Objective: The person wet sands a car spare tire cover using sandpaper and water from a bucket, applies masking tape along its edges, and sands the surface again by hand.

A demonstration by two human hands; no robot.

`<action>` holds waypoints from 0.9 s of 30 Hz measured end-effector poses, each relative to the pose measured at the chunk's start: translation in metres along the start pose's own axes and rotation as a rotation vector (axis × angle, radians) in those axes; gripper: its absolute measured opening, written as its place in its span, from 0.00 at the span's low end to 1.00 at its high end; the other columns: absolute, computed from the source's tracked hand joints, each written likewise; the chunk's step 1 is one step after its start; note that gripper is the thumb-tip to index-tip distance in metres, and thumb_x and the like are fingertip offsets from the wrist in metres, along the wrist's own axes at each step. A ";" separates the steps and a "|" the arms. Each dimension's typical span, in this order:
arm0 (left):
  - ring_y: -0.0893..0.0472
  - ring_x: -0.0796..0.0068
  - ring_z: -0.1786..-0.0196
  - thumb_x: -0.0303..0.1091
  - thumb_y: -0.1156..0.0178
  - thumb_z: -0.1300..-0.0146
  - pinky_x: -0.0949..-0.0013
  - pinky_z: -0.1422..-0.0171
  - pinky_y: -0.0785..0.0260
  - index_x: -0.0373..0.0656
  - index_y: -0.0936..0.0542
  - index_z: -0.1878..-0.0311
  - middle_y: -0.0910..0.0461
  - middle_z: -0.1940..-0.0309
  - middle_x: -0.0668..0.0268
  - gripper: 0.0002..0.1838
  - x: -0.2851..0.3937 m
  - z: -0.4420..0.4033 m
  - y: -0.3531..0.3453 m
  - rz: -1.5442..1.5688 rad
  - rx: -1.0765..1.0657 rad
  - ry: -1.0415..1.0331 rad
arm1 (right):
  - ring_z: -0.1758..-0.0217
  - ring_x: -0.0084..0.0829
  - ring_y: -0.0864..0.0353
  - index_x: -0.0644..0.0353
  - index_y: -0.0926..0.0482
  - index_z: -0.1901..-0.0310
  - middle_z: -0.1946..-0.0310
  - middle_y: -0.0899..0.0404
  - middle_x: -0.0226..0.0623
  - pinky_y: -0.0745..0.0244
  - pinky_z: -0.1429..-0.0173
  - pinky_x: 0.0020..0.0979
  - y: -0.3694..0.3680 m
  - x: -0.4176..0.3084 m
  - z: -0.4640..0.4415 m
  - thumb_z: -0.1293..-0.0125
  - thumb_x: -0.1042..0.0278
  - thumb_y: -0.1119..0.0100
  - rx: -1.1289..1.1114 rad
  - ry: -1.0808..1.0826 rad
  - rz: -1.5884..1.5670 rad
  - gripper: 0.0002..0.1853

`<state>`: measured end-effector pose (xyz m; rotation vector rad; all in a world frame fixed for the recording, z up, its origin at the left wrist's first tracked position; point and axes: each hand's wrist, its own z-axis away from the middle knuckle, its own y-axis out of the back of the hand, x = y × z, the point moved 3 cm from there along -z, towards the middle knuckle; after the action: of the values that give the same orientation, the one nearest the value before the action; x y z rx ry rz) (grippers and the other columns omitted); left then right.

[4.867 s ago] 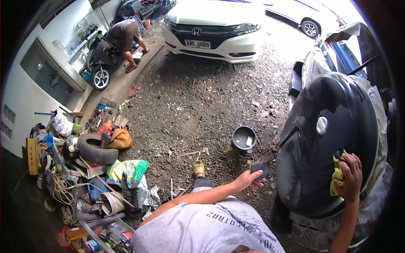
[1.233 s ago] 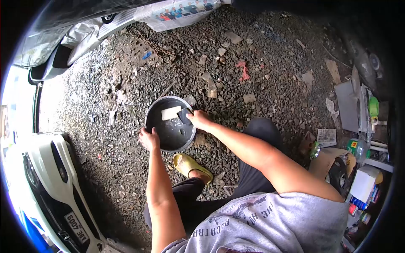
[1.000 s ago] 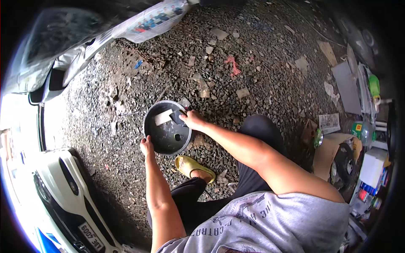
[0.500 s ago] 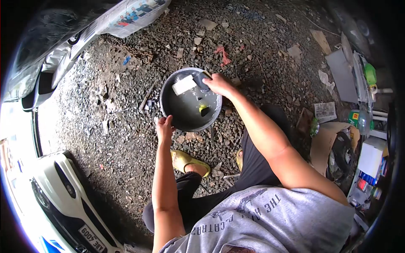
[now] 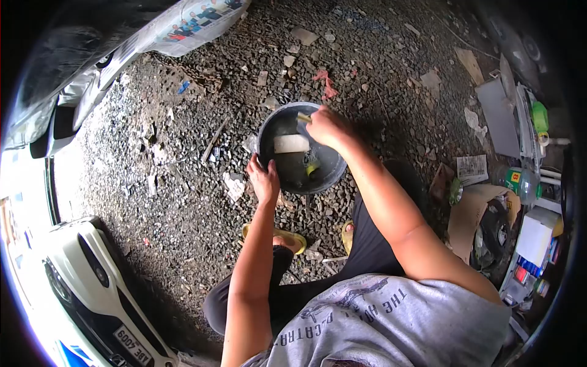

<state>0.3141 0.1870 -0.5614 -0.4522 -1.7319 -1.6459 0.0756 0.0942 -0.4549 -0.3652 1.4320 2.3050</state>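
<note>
A round dark grey basin (image 5: 264,131) stands on the gravel in front of me. My left hand (image 5: 264,179) grips its near left rim, thumb up at the edge. Over the far right part of the basin, my right hand (image 5: 330,127) pinches a flat dark piece with a yellowish edge (image 5: 304,117); its kind is not clear, and the fingers cover most of it. Inside the basin lies a white rectangular block (image 5: 291,144). Nearer to me in the basin is a small yellow-green object (image 5: 312,167), partly dark and too small to name.
Gravel with scraps of litter surrounds the basin, including a red rag (image 5: 326,84) and a stick (image 5: 214,140). At right are a cardboard box (image 5: 468,214), a plastic bottle (image 5: 520,180) and a white box (image 5: 535,235). A white car (image 5: 92,275) stands at lower left.
The basin has shifted right, with my left hand on its rim. My right hand has moved right and slightly down with the dark piece. The white block sits nearer the basin's middle.
</note>
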 end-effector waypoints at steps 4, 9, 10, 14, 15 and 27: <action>0.25 0.39 0.41 0.46 0.45 0.27 0.52 0.33 0.34 0.34 0.31 0.32 0.25 0.44 0.38 0.29 -0.004 0.002 -0.028 0.105 0.244 0.177 | 0.43 0.48 0.16 0.61 0.14 0.52 0.48 0.17 0.54 0.22 0.39 0.47 -0.095 0.029 -0.058 0.38 0.63 0.47 -0.201 -0.058 0.031 0.18; 0.25 0.42 0.40 0.45 0.46 0.26 0.51 0.35 0.32 0.39 0.29 0.32 0.26 0.41 0.42 0.26 0.009 0.008 -0.020 0.035 0.261 0.259 | 0.40 0.47 0.18 0.59 0.14 0.50 0.45 0.17 0.50 0.24 0.37 0.44 -0.152 0.050 -0.065 0.36 0.58 0.47 -0.337 0.024 0.249 0.20; 0.26 0.44 0.39 0.38 0.43 0.29 0.51 0.34 0.34 0.45 0.27 0.33 0.24 0.41 0.47 0.23 0.009 0.006 -0.023 0.059 0.286 0.296 | 0.40 0.46 0.18 0.60 0.14 0.49 0.44 0.17 0.51 0.25 0.38 0.43 -0.133 0.037 -0.047 0.37 0.60 0.45 -0.299 -0.003 0.307 0.20; 0.24 0.47 0.40 0.40 0.44 0.30 0.52 0.36 0.32 0.49 0.27 0.32 0.23 0.41 0.51 0.24 0.008 0.009 -0.025 0.025 0.308 0.341 | 0.40 0.51 0.18 0.63 0.15 0.49 0.44 0.19 0.55 0.24 0.35 0.46 -0.093 0.022 -0.021 0.36 0.67 0.48 -0.254 0.031 0.202 0.18; 0.24 0.48 0.39 0.40 0.44 0.30 0.52 0.35 0.32 0.49 0.27 0.32 0.23 0.41 0.51 0.24 0.011 0.011 -0.023 0.029 0.306 0.350 | 0.41 0.52 0.18 0.63 0.15 0.49 0.45 0.19 0.55 0.23 0.37 0.46 -0.087 0.022 -0.022 0.37 0.70 0.49 -0.217 0.080 0.220 0.18; 0.25 0.44 0.36 0.66 0.43 0.33 0.56 0.30 0.35 0.31 0.32 0.32 0.24 0.39 0.41 0.45 -0.017 -0.004 -0.040 0.408 0.287 0.365 | 0.54 0.38 0.17 0.63 0.33 0.30 0.50 0.19 0.40 0.20 0.48 0.35 0.014 0.318 0.115 0.33 0.63 0.42 0.097 -0.194 -1.657 0.31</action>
<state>0.2999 0.1809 -0.6022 -0.3179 -1.4550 -1.0923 -0.2136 0.2539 -0.5268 -0.8285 0.5718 0.8505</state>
